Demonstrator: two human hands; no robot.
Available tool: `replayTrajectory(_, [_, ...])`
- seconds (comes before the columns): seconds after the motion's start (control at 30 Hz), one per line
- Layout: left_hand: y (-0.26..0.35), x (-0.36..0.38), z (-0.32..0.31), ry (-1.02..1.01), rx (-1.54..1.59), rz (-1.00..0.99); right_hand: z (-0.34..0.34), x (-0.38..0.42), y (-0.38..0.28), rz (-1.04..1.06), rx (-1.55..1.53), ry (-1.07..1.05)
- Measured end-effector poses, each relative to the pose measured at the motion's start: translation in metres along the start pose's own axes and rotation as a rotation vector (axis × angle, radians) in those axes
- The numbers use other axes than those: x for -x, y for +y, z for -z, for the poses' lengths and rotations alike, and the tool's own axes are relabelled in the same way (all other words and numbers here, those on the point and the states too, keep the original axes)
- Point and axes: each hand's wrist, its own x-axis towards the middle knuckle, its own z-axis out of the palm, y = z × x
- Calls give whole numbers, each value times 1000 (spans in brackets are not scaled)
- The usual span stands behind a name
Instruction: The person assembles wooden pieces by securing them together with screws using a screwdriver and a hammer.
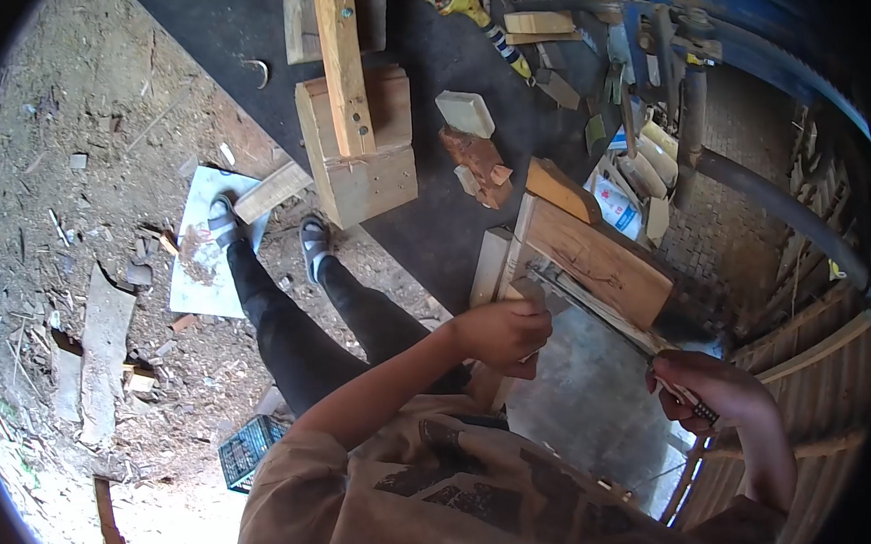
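My left hand (504,336) is closed around a small piece of wood (526,290), whose end sticks out above the fingers. It is beside the near end of a wooden board (605,265) standing along a grey metal plate (583,393). Farther right, my right hand (707,387) is wrapped round a slim handheld tool with a pale body and a dark, dotted end (703,412); its exact kind does not show. The fingers of that hand are close to the board's right end.
On the dark bench lie a bolted wooden bar (345,68), a large wooden block (360,147), a reddish-brown block (476,162), a pale block (466,114) and a yellow-handled brush (469,1). Offcuts fill a container (616,201). A teal crate (249,453) stands on the littered ground.
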Motion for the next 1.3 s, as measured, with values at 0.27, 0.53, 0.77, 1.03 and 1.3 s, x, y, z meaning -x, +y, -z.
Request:
replayTrajectory(0.27, [3, -8, 9, -94, -48, 28, -33, 5, 16, 169, 366, 167])
replayTrajectory(0.53, [13, -20, 19, -226, -152, 64, -23, -26, 78, 871, 847, 719])
replayTrajectory(0.77, [24, -29, 28, -380, -252, 144, 22, -121, 181, 888, 573, 594])
replayTrajectory(1.03, [97, -57, 4, -301, -689, 674, -41, -333, 250, 1028, -508, 115])
replayTrajectory(1.3, [126, 18, -75, 81, -687, 1143, -114, -380, 223, 1365, -609, -88])
